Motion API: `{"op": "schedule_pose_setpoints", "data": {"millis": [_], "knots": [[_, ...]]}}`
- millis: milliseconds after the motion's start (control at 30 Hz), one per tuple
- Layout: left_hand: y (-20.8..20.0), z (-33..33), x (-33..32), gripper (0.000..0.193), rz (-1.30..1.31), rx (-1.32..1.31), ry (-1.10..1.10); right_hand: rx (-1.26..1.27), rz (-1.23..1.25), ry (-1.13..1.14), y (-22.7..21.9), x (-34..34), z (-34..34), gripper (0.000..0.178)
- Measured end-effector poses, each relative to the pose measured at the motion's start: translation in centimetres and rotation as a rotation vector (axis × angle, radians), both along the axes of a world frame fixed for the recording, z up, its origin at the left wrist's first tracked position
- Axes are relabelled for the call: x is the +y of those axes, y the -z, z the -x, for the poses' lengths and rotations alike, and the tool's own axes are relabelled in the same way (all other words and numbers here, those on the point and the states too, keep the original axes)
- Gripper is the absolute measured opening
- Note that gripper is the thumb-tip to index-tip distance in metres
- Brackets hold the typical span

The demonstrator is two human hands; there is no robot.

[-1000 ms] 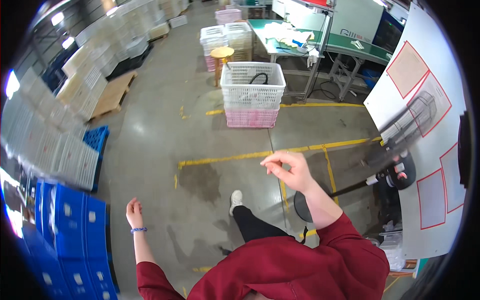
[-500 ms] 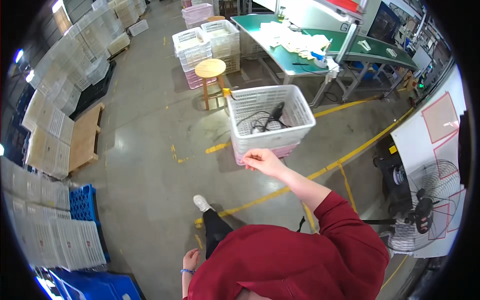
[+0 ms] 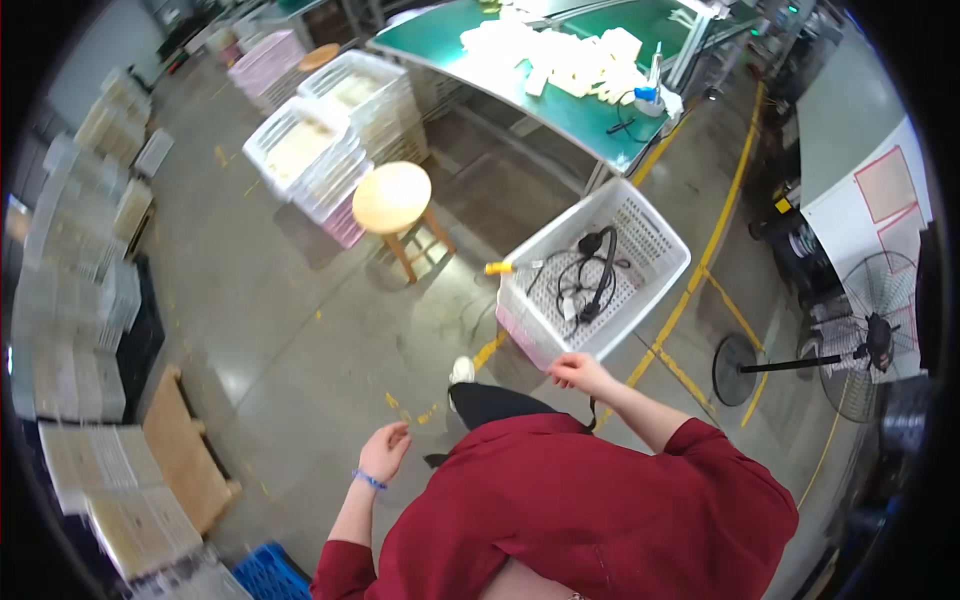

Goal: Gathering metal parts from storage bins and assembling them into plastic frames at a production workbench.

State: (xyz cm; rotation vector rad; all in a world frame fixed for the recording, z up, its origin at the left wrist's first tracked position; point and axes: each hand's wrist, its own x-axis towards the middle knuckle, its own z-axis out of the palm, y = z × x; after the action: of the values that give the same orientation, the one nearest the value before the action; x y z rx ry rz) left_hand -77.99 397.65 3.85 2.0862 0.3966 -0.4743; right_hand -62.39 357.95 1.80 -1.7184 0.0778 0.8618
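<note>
My left hand (image 3: 385,452), with a blue band at the wrist, hangs over the floor with loosely bent fingers and nothing in it. My right hand (image 3: 582,373) is at the near corner of a white perforated crate (image 3: 537,338), its fingers curled in; I see nothing in them, and whether they touch the crate I cannot tell. In the crate lies a black corded device (image 3: 607,275) with a tangled cable. A yellow piece (image 3: 497,268) sticks out over the crate's left rim.
A round wooden stool (image 3: 392,198) stands left of the crate, beside stacked crates (image 3: 300,150). Behind is a green-topped table (image 3: 430,40) with a pile of pale pieces (image 3: 560,60). On the right stands a fan (image 3: 868,340); on the left, a wooden pallet (image 3: 185,450).
My view has shifted nearer to the crate and the table, and the crate's inside shows more fully. My left hand has swung forward; my right hand is now lower, by the crate's near corner.
</note>
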Motion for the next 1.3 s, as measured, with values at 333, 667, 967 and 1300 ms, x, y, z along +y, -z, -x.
{"op": "schedule_pose_setpoints", "data": {"millis": [333,667,967,1300], "knots": [[-0.3,-24.7,12.7,0.03,-0.023,0.092,0.211,-0.259,-0.039,-0.054,-3.2,19.5,-24.3,0.019],[4.3,-51.4,22.7,0.032,0.089,0.098,0.505,-0.627,0.362,0.139,-4.7,18.5,-42.3,0.018],[5.1,-70.4,12.4,0.033,0.017,0.21,0.719,-0.7,1.324,0.844,-7.3,-9.6,-65.3,0.028],[16.9,-88.5,-1.3,0.023,0.337,0.471,0.55,0.053,1.088,1.169,0.4,-24.6,-75.0,0.056]]}}
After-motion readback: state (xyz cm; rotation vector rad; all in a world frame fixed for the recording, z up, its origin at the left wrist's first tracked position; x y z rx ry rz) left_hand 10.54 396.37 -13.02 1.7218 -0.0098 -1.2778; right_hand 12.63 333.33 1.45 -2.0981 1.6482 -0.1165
